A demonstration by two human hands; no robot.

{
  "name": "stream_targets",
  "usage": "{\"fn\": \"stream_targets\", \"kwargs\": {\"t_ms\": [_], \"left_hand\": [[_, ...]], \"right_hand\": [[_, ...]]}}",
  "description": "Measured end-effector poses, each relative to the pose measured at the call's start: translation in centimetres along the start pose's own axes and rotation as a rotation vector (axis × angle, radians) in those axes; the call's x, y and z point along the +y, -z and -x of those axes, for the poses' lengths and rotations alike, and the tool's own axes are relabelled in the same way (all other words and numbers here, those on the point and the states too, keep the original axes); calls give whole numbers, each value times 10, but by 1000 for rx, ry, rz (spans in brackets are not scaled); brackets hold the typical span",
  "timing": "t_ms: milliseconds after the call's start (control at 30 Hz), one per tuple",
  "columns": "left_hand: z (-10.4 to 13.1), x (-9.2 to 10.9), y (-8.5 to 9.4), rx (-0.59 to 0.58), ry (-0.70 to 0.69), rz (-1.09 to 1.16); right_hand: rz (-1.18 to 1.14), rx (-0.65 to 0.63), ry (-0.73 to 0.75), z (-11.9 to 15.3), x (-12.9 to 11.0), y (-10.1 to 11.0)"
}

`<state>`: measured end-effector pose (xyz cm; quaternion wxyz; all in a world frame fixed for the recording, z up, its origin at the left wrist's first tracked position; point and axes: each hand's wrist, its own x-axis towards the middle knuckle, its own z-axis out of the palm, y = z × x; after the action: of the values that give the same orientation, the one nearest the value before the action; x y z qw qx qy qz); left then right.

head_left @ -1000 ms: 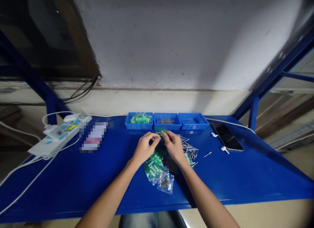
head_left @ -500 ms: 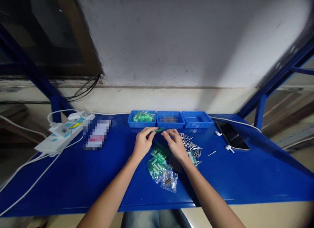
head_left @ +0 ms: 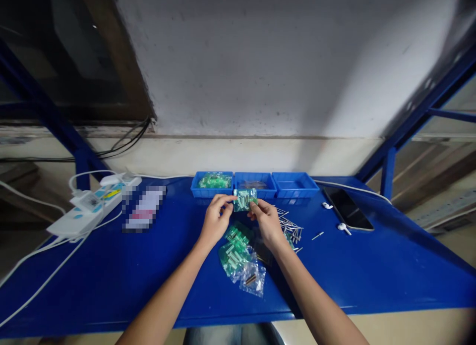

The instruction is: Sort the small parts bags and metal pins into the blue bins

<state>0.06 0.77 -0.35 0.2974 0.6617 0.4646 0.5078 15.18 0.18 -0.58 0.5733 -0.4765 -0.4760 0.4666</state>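
Right hand (head_left: 268, 222) pinches the green packet (head_left: 243, 200) at five o'clock! Left hand (head_left: 215, 219) curls at nine, thumb and forefinger narrowly parted.

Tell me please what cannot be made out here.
Number of rods: head view, partly hidden by the right hand.
Parts in the held packet: head view, too small.
Whether the left hand touches it: head view, too small.
Pixelated item: head view, details blurred.
Legs: head view, cut off by bottom edge.
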Motion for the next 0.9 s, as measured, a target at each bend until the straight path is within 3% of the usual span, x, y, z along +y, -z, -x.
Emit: {"fn": "stream_targets", "kwargs": {"t_ms": [100,200,300,367,500,633,767,900], "left_hand": [[-4,-1,4,61,330,252],[-6,1,9,-151,547,356],[-4,3,10,-334,585,390],[-3,3,8,-333,547,471],[-4,-3,7,-198,428,445],[-7,-7,8,-53,210,155],[-3,-2,8,-80,-61,-66],[2,4,5,-77,-263,-213]], "right_hand": [[-44,-20,50,1,0,-1],[-16,-53,135,3,0,-4],[39,-105,264,6,0,-5],[79,-116,333,5,1,-3],[245,-72,345,2,6,0],[313,-48,221,0,8,1],[297,21,147,3,3,-1],[131,-4,-56,5,-4,-2]]}}
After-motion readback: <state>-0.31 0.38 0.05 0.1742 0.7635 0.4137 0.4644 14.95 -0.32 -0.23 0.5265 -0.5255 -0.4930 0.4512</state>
